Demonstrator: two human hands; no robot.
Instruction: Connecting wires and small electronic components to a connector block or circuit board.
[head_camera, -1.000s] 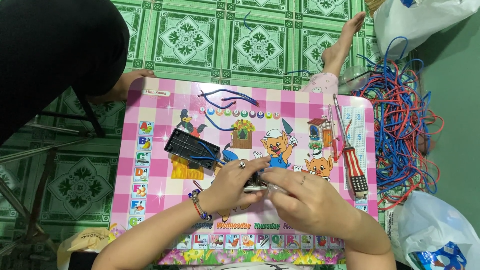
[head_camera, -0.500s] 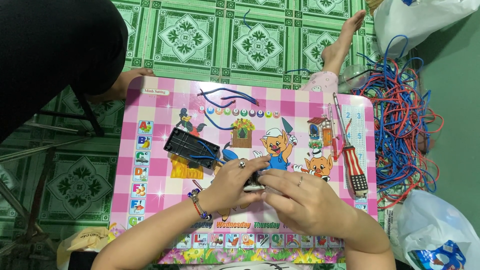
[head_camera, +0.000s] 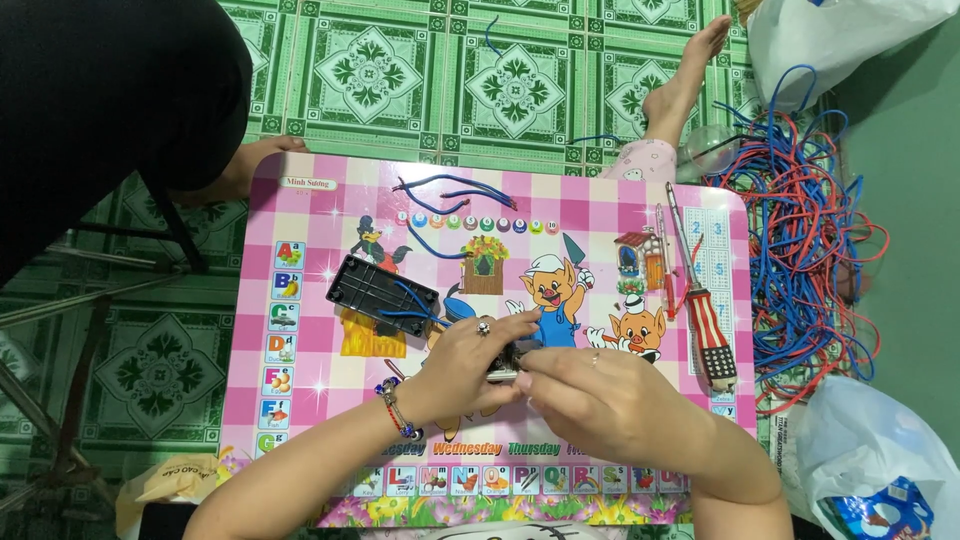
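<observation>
Both hands meet over the middle of the pink checked table (head_camera: 300, 200), pinching one small dark part (head_camera: 505, 360) between them: the left hand (head_camera: 470, 365) grasps it from the left with thumb and forefinger, and the right hand (head_camera: 600, 400) closes over it from the right, so most of the part is hidden and its exact shape cannot be told. Blue wires (head_camera: 410, 300) run from just beside the hands to a black box (head_camera: 382, 295) lying near them on the table. The likeliest trouble is that the part slips out of so tight a two-handed pinch and drops onto the busy printed surface, where a small dark thing would be hard to spot. A pull on the wires could also drag the black box along or tug a lead loose. The screwdriver (head_camera: 705, 320) with its red striped handle lies near the right forearm, close to the table's right edge, and a sweep of that arm might knock it off into the heap of red and blue wire (head_camera: 810, 240) on the floor. Loose blue wire pieces (head_camera: 455, 190) lie farther up the table, well apart from the hands.
</observation>
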